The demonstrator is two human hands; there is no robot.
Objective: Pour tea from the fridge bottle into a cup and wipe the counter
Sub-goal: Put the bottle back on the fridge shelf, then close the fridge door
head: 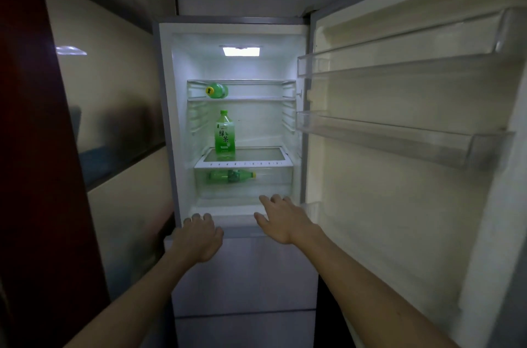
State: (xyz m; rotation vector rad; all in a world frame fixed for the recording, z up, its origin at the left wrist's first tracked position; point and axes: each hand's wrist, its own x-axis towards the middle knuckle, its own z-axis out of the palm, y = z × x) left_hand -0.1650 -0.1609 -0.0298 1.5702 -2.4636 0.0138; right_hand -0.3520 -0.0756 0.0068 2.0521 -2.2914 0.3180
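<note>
We see the fridge (182, 119) with its door (399, 205) swung wide to the right. Our left hand (199, 236) rests on the lower front edge of the fridge near its left corner, fingers curled over the edge, holding nothing else. A green tea bottle (225, 133) stands upright on the glass shelf (256, 155), toward its left edge. One more bottle lies on the top shelf (242, 98), and another lies in the drawer (273, 179) below. Our right hand (281, 217) hovers before the drawer, fingers spread wide and empty.
</note>
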